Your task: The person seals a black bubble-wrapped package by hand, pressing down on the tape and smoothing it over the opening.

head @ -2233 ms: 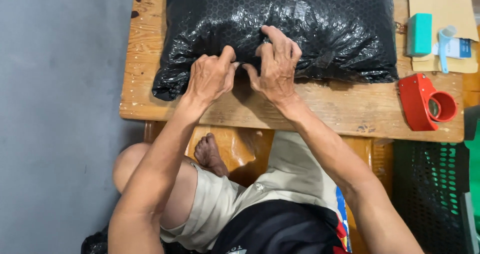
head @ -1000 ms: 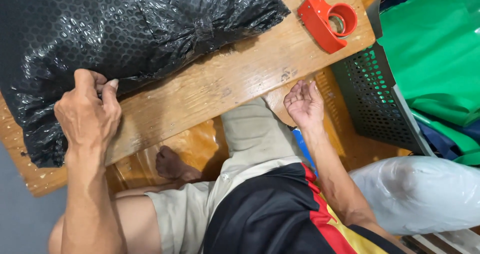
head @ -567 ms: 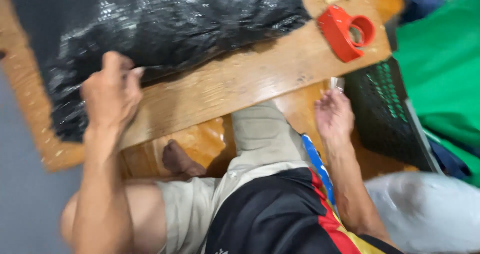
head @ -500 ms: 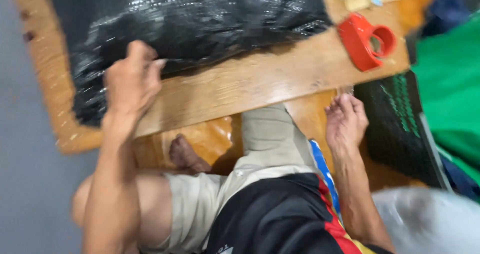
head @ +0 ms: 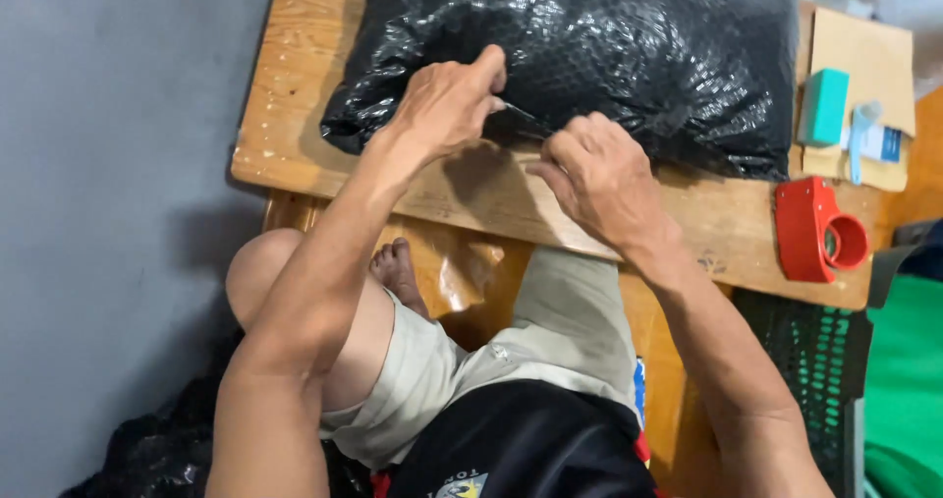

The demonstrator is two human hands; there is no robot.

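Observation:
A big black bubble-wrap package (head: 638, 46) lies on a low wooden table (head: 471, 198). My left hand (head: 444, 105) pinches the package's near edge with thumb and fingers. My right hand (head: 599, 176) is just beside it with its fingers curled. It grips a thin, dark, pointed object (head: 523, 118) whose tip reaches toward my left fingertips at the wrap. I cannot tell what that object is. I sit with my knees under the table.
A red tape dispenser (head: 817, 228) stands at the table's right front corner. Behind it a teal box (head: 823, 105) and a small tube lie on brown card (head: 864, 51). A dark mesh crate (head: 810, 360) and green cloth (head: 909, 390) are at the right.
My right hand came up from below the table's right side to the package edge. My left hand shifted from the package's left corner toward the middle. The view swung back over the table.

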